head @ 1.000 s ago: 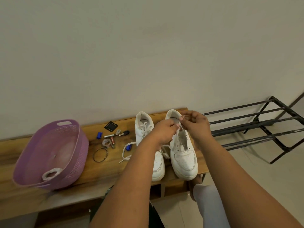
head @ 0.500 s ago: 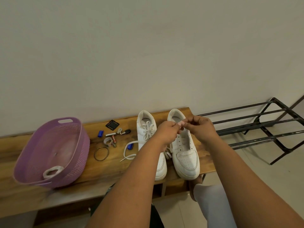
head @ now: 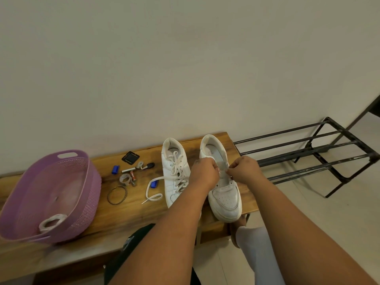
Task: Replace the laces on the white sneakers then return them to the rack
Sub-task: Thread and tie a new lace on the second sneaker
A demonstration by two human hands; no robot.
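Wooden desk (head: pixel 123 221) against a pale wall: both hands – left hand (head: pixel 203 174), right hand (head: pixel 243 169) – pinch a lace over the right sneaker (head: pixel 225 194), likely threading its eyelets; next, feeding the tip through. Beyond, the rack (head: pixel 308 153) waits.

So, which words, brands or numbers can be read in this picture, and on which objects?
None can be read.
Right sneaker insole print: too blurred.
Left sneaker insole print: too blurred.
Red battery label: too small.
Black square tag: no legible text.
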